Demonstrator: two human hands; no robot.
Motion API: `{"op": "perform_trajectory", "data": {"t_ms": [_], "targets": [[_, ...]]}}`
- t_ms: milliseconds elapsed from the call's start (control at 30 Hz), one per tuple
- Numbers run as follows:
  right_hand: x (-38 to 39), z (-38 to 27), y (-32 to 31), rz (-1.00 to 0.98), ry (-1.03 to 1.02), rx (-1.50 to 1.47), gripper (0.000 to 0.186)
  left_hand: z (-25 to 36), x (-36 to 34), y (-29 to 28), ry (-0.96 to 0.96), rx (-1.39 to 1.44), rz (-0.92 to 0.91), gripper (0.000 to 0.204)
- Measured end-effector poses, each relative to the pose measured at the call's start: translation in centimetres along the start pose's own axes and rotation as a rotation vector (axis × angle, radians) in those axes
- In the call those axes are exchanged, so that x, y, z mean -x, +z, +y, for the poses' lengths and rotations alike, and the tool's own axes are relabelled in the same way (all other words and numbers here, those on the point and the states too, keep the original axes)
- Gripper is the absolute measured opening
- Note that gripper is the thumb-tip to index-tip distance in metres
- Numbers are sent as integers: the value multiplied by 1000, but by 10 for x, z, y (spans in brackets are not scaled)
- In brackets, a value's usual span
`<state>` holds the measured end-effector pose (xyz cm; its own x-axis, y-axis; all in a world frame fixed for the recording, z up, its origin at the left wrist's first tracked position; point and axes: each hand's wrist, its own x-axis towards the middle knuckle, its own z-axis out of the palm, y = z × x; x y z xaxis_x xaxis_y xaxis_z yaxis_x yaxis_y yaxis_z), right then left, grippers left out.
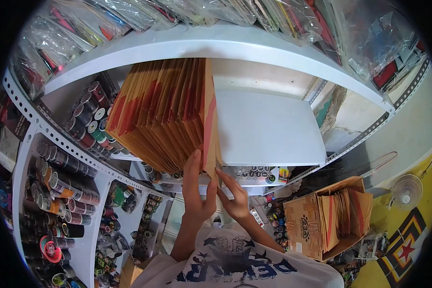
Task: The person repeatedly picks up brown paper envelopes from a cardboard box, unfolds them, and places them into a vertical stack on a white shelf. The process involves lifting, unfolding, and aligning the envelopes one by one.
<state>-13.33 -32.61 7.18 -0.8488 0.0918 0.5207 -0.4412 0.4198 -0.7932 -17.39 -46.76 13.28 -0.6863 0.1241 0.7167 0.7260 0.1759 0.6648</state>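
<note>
A row of brown paper envelopes [161,120] with red markings stands upright on the white shelf in front of me. The rightmost brown envelope [210,110] shows its flat side, with a red stripe down it. My left hand [195,192] has its fingers stretched up against the near edges at the row's right end, thumb apart. At the lower near corner of the rightmost envelope, my right hand [234,194] holds the edge between thumb and fingers. Part of this grip is hidden.
White shelf board [269,127] extends right of the envelopes. Plastic-wrapped packets [177,12] fill the shelf above. Spools and jars [74,187] crowd the left shelves. A cardboard box [305,230] holding more envelopes stands at lower right, near a small fan [406,192].
</note>
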Motion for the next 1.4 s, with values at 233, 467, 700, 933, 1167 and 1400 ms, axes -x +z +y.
{"op": "perform_trajectory", "data": {"t_ms": [233, 467, 700, 933, 1167, 1400], "targets": [[-37, 8, 4, -27, -28, -35, 67, -10, -7, -3, -54, 121, -62, 71], [-63, 22, 11, -48, 12, -54, 65, -19, -17, 0, -51, 135, -87, 69], [-76, 27, 8, -30, -12, 7, 61, -21, -18, 3, -83, 140, -82, 67], [-73, 24, -1, -7, 34, 0, 60, -16, -11, 11, -87, 184, -65, 61], [-35, 12, -51, 70, 79, 27, 55, -4, -4, 29, -13, 226, -158, 55], [36, -6, -143, 336, 188, 202, 50, 17, -10, 103, 36, 381, -367, 50]]}}
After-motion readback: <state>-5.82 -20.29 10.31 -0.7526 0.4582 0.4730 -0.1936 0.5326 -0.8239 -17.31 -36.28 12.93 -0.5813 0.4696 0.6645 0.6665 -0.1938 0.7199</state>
